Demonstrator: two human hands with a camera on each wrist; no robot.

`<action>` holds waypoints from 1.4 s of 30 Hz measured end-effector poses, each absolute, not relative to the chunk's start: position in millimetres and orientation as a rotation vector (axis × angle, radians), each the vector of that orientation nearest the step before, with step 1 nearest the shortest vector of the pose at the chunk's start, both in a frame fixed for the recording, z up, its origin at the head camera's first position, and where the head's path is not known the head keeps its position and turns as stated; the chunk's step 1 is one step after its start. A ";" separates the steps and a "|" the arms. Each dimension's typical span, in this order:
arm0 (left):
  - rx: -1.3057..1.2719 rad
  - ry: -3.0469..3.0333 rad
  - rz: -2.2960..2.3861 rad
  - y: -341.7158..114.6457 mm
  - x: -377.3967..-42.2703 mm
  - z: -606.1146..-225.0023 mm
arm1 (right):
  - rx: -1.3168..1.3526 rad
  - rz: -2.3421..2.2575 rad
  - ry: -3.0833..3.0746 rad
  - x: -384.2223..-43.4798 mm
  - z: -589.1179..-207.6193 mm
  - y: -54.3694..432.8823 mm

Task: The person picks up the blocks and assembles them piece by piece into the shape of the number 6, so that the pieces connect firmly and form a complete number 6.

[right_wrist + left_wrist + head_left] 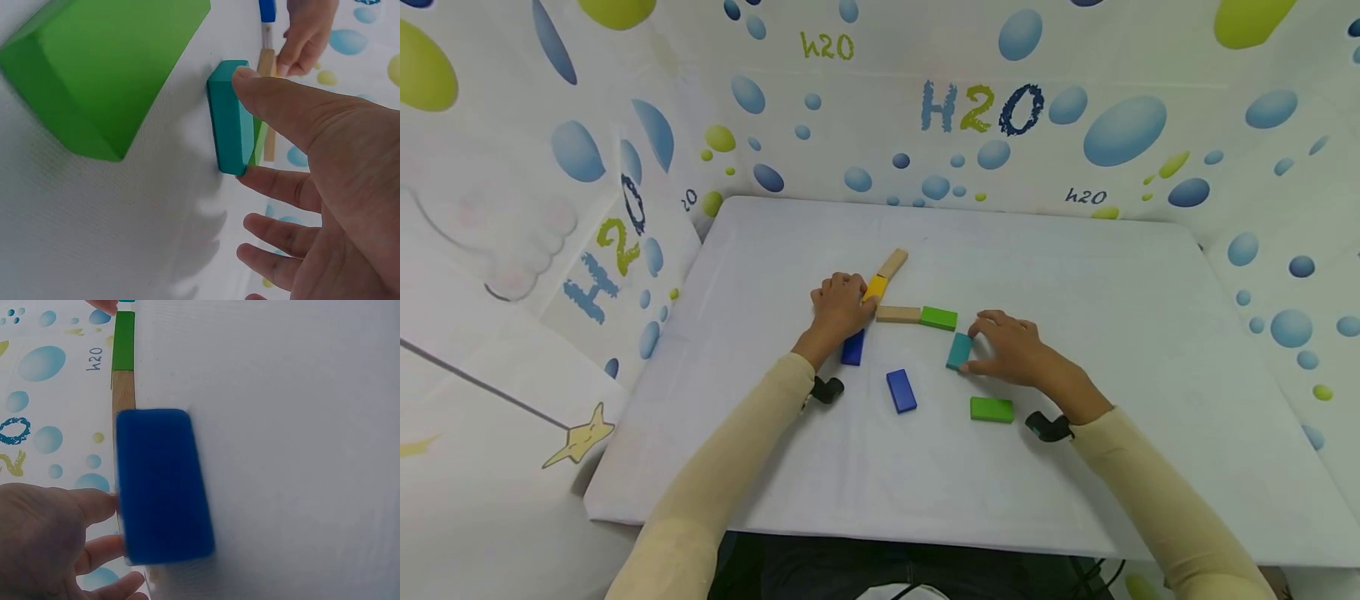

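Note:
In the head view, my left hand (pixel 838 307) is at the lower end of a yellow block (pixel 876 287), with thumb and fingers on either side of it. The thumb is also close to the end of a plain wooden block (pixel 898 314). A blue block (pixel 853 348) lies just under the left wrist and looms large in the left wrist view. My right hand (pixel 1009 348) pinches a teal block (pixel 958 352) by its two ends, thumb on the near end and index finger on the far one. The other right fingers are spread.
Another plain wooden block (pixel 892 263) continues beyond the yellow one. A green block (pixel 938 318) adjoins the nearer wooden block's right end. Closer to me lie a second blue block (pixel 901 391) and a second green block (pixel 991 409). All rest on a white-covered table (pixel 1075 275).

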State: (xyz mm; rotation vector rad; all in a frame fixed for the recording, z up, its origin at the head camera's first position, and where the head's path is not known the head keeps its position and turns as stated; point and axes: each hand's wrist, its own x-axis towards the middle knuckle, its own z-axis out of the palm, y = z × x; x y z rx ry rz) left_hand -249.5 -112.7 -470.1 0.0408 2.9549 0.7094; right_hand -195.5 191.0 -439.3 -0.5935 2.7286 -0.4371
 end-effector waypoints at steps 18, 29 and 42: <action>0.038 2.950 0.716 -112.1 -248.7 -470.3 | -0.595 -0.411 2.762 -198.8 -442.7 185.4; 0.036 2.961 0.719 -111.6 -247.5 -467.9 | -0.584 -0.404 2.772 -200.3 -441.8 184.2; 0.033 2.954 0.712 -112.6 -248.0 -468.7 | -0.601 -0.428 2.784 -200.0 -444.0 184.1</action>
